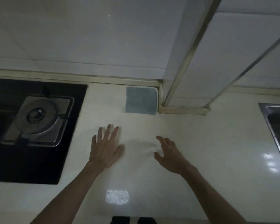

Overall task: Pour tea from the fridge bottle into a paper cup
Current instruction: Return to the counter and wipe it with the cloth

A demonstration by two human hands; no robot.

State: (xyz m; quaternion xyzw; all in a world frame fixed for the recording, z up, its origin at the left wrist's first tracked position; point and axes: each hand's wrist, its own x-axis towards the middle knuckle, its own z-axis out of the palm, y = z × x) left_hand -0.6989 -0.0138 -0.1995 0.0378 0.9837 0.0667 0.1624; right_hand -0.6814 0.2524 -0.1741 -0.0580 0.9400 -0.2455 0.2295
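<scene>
Hands seen from the head camera reach out over a pale countertop [200,143]. The left hand [106,147] is palm down with its fingers straight and fanned wide, holding nothing. The right hand [170,154], just beside it, has loosely bent fingers and the thumb held apart, and it also holds nothing. Whether either palm touches the surface cannot be told.

Beyond the fingertips, between the two hands, a grey cloth [141,100] lies flat against the tiled wall [87,38]. A black gas hob [10,159] with a steel burner [37,117] sits outward of the left hand. A steel sink [276,126] lies well outward of the right hand. Where the tea bottle and paper cup are cannot be told from this view.
</scene>
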